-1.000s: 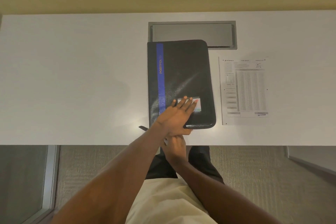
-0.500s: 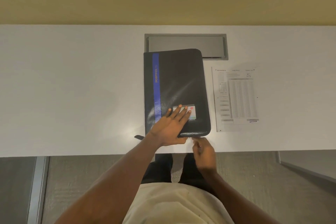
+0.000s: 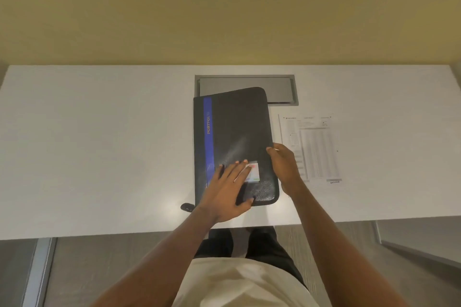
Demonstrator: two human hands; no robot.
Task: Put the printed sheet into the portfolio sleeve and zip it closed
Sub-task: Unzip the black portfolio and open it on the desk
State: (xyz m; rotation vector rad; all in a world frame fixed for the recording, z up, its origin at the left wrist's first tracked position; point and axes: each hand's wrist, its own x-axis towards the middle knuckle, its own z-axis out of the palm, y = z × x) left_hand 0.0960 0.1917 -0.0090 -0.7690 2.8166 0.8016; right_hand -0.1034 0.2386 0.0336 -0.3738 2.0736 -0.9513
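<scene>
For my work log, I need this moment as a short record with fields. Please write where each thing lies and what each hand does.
portfolio: black portfolio sleeve with blue stripe, flat on the white table, cover down
sheet: white printed sheet, on the table right of the portfolio, not yet inside
left: left hand flat, presses the portfolio's near end
right: right hand, fingers curled on the portfolio's right edge
hatch: grey cable hatch, partly under the portfolio's far end

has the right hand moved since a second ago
Yes. The right hand has travelled from the portfolio's near edge round its corner and up its right edge, now beside the printed sheet.
</scene>
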